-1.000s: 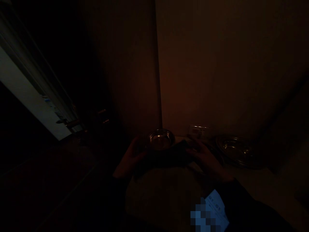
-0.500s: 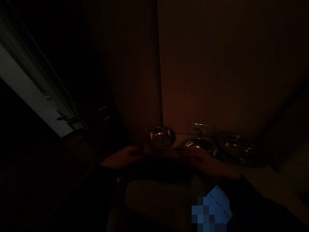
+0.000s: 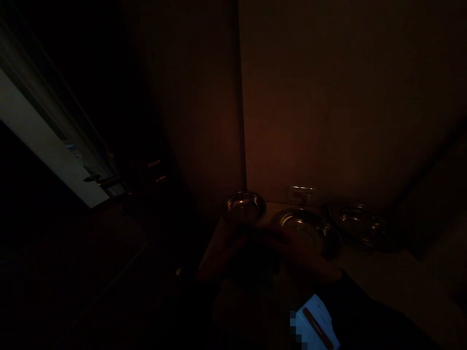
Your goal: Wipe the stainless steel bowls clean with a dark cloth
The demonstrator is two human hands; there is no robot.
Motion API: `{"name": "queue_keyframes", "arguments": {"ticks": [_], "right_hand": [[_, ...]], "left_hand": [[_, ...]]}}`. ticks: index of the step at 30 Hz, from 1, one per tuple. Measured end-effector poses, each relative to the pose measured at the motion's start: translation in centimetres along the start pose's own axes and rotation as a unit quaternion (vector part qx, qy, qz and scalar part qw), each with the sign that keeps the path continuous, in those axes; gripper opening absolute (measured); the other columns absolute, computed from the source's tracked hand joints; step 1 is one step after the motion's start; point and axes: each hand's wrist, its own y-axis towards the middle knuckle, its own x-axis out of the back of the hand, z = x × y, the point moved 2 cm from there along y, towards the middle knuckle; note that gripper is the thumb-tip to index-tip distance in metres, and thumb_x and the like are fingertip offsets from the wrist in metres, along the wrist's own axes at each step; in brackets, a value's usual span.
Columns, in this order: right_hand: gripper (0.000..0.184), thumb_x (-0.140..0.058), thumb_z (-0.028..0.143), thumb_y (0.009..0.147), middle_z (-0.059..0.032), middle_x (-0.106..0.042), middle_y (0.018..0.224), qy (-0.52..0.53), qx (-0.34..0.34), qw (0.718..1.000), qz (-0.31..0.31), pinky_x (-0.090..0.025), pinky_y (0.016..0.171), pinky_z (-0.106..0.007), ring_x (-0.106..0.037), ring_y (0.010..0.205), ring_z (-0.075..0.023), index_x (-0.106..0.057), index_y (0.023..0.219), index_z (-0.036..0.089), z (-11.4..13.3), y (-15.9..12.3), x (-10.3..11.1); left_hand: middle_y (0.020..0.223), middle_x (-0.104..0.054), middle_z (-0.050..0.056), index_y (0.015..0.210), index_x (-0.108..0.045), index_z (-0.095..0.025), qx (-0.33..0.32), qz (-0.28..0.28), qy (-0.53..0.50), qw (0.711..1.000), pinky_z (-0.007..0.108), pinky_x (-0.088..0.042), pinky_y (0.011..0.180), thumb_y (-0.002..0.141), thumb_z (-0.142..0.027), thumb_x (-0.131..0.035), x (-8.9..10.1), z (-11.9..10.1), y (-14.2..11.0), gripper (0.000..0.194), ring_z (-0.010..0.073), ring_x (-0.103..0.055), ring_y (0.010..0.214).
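Observation:
The view is very dark. My left hand [image 3: 226, 249] and my right hand [image 3: 294, 245] are close together over the counter's front part, both closed on a dark cloth [image 3: 251, 262]. The cloth looks bunched between them; its outline and my fingertips are lost in shadow. Just beyond the hands, a round metal bowl [image 3: 243, 208] stands near the wall. A wider metal dish [image 3: 304, 224] lies right behind my right hand, which partly covers it.
Several stacked metal plates [image 3: 359, 226] stand on the right of the light counter [image 3: 372, 272]. A wall socket [image 3: 302, 193] sits above the dishes. To the left is a door handle [image 3: 109, 181] by a bright gap. A bluish card [image 3: 319, 321] hangs low in front.
My hands have come together from a wider spread, with the left moving right. The dark cloth, stretched between them before, is now bunched. The card below has swung and turned.

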Motion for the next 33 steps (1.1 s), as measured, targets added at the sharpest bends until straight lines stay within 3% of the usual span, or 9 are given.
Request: {"name": "queue_keyframes", "arguments": {"ticks": [5,8,11,15,20,24,27,29,33], "right_hand": [[0.046,-0.07,0.037,0.072,-0.0075,-0.066,0.112,-0.054,0.001,0.998,-0.014,-0.046,0.093,-0.045,-0.061,0.103,-0.0255,-0.063,0.115,0.023,0.5,-0.4,1.9],[0.063,-0.07,0.038,0.073,-0.0086,-0.061,0.122,0.006,-0.039,0.997,0.071,-0.042,0.097,-0.045,-0.056,0.112,-0.0247,-0.051,0.131,0.024,0.2,-0.8,2.6],[0.053,-0.067,0.041,0.075,-0.0081,-0.066,0.113,0.024,-0.082,0.99,0.116,-0.043,0.095,-0.045,-0.059,0.107,-0.0253,-0.057,0.123,0.021,-0.6,-1.2,3.1],[0.041,-0.069,0.041,0.073,-0.0064,-0.067,0.103,0.02,-0.083,0.995,0.054,-0.046,0.091,-0.042,-0.061,0.099,-0.0247,-0.064,0.106,0.019,-1.3,-1.8,4.1],[0.04,-0.07,0.04,0.071,-0.0051,-0.069,0.098,0.082,-0.114,0.99,0.024,-0.05,0.085,-0.039,-0.064,0.092,-0.0223,-0.062,0.103,0.019,-1.3,-2.5,4.9],[0.035,-0.063,0.04,0.077,-0.0074,-0.07,0.091,0.043,-0.118,0.982,-0.14,-0.054,0.074,-0.037,-0.066,0.081,-0.0225,-0.063,0.104,0.018,-1.1,-2.8,8.5],[0.034,-0.057,0.04,0.079,-0.0078,-0.071,0.088,-0.05,-0.071,0.953,-0.289,-0.055,0.068,-0.035,-0.067,0.08,-0.0237,-0.062,0.105,0.018,-1.0,-3.1,12.1],[0.035,-0.054,0.039,0.081,-0.0092,-0.071,0.092,-0.15,-0.034,0.928,-0.338,-0.055,0.07,-0.037,-0.066,0.084,-0.025,-0.062,0.107,0.016,-1.1,-3.4,13.9],[0.041,-0.046,0.027,0.084,-0.0145,-0.066,0.113,-0.403,0.08,0.863,-0.294,-0.05,0.085,-0.043,-0.063,0.099,-0.0275,-0.055,0.121,0.012,-1.6,-3.6,15.0]], "left_hand": [[0.118,-0.066,0.01,0.117,-0.063,-0.018,0.086,0.055,-0.069,0.992,0.046,-0.045,0.097,0.072,-0.042,-0.068,0.6,0.2,0.3,0.051,0.0299,-0.06,0.111],[0.118,-0.067,0.005,0.114,-0.066,-0.022,0.061,0.12,-0.037,0.99,0.044,-0.043,0.1,0.07,-0.04,-0.07,0.2,-0.3,0.8,0.047,0.0283,-0.059,0.112],[0.107,-0.071,0.004,0.107,-0.069,-0.022,0.063,0.12,0.011,0.991,0.041,-0.048,0.094,0.068,-0.039,-0.071,-0.3,-0.2,1.6,0.042,0.0272,-0.063,0.104],[0.095,-0.074,0.006,0.096,-0.07,-0.018,0.079,0.069,0.024,0.994,0.036,-0.052,0.081,0.065,-0.036,-0.073,-1.1,0.0,2.3,0.036,0.0245,-0.067,0.091],[0.085,-0.074,0.005,0.084,-0.073,-0.017,0.033,0.074,0.04,0.996,0.03,-0.052,0.073,0.067,-0.034,-0.071,-3.4,-1.6,3.5,0.024,0.0213,-0.067,0.082],[0.078,-0.071,0.006,0.086,-0.07,-0.014,0.021,-0.085,-0.059,0.994,0.027,-0.052,0.064,0.072,-0.039,-0.066,-4.3,-0.9,5.2,0.029,0.0163,-0.065,0.069],[0.08,-0.07,0.008,0.091,-0.067,-0.012,0.085,-0.093,-0.103,0.987,0.027,-0.053,0.06,0.07,-0.04,-0.068,-5.5,2.0,6.4,0.035,0.0169,-0.066,0.07],[0.082,-0.071,0.009,0.09,-0.067,-0.012,0.116,-0.082,-0.119,0.983,0.028,-0.053,0.062,0.069,-0.04,-0.069,-6.7,4.0,7.0,0.035,0.0182,-0.066,0.073],[0.086,-0.073,0.011,0.077,-0.069,-0.013,0.105,-0.074,-0.111,0.985,0.035,-0.053,0.077,0.074,-0.041,-0.062,-9.2,5.7,8.5,0.029,0.024,-0.067,0.087]]}}
